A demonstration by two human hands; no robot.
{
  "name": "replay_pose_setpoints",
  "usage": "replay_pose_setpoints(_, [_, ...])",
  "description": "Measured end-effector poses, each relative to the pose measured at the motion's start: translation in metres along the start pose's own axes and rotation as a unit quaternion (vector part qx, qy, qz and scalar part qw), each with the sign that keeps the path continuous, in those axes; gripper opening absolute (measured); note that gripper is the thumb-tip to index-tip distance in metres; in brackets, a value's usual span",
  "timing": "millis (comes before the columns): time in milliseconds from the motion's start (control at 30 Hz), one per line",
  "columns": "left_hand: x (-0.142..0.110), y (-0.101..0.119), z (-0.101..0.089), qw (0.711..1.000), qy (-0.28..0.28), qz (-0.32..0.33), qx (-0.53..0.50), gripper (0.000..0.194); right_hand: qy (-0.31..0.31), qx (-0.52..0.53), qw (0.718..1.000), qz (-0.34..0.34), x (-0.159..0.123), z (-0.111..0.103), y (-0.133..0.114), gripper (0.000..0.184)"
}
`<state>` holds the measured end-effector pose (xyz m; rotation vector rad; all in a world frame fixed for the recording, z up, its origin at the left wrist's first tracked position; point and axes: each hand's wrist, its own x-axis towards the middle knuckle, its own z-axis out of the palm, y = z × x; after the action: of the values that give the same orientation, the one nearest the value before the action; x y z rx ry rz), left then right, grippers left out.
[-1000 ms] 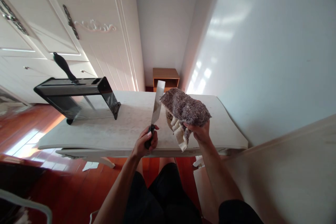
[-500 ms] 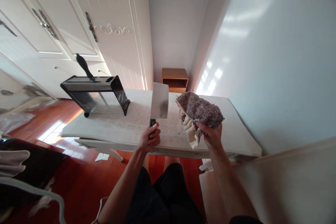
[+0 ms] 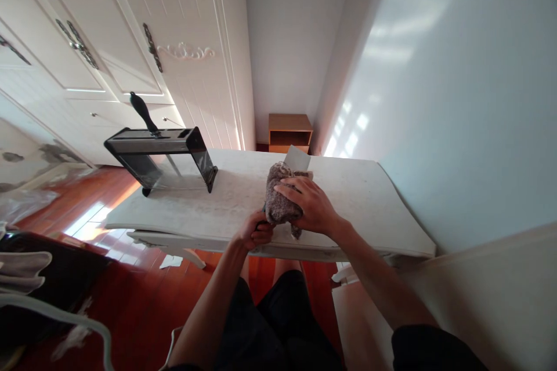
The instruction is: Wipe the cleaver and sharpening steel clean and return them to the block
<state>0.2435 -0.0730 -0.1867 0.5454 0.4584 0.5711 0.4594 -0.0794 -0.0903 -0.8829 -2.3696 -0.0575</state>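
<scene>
My left hand (image 3: pixel 256 231) is closed round the black handle of a cleaver (image 3: pixel 297 158). Only the far end of its metal blade shows; a fuzzy brown cloth (image 3: pixel 281 200) covers the rest. My right hand (image 3: pixel 314 204) grips that cloth from above, fingers bent over it, against the blade. Both hands are above the near part of the white table (image 3: pixel 348 185). Left of them on the table stands a knife block (image 3: pixel 152 142) with clear sides and a black-handled knife (image 3: pixel 143 111) in its top.
White wardrobe doors (image 3: pixel 195 6) rise behind the table at the left. A small wooden cabinet (image 3: pixel 290 123) stands past the far edge. The pale wall (image 3: pixel 456 98) runs along the right. A white cable (image 3: pixel 65 317) curves at the lower left.
My right hand has brought the brown cloth leftward onto the cleaver's blade, which was bare before. The cleaver now leans to the right. My left hand still holds its handle.
</scene>
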Motion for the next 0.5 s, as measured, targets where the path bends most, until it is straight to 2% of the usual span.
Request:
replay_pose_setpoints(100, [0.0,0.001,-0.008,1.0,0.007,-0.01,-0.019,0.061,-0.063,0.005,0.997,-0.043,0.001,0.009,-0.001,0.068])
replay_pose_setpoints(167, [-0.001,0.003,-0.01,0.999,0.001,-0.033,-0.027,0.059,-0.084,0.002,0.996,-0.043,0.0,0.009,0.003,0.069])
replay_pose_setpoints(233, [-0.002,0.006,-0.009,0.998,-0.008,-0.05,-0.035,0.051,-0.083,-0.008,0.996,-0.031,-0.001,0.007,0.012,0.07])
replay_pose_setpoints(367, [-0.004,0.011,-0.003,0.995,-0.031,-0.042,-0.087,0.018,-0.05,-0.051,0.997,0.027,-0.004,0.0,0.042,0.072])
replay_pose_setpoints(433, [-0.004,0.011,-0.001,0.991,-0.045,-0.049,-0.115,0.016,-0.036,-0.07,0.995,0.068,-0.004,-0.001,0.058,0.074])
replay_pose_setpoints(500, [-0.003,0.011,-0.001,0.987,-0.054,-0.061,-0.138,0.022,-0.023,-0.083,0.991,0.102,-0.003,0.0,0.071,0.074])
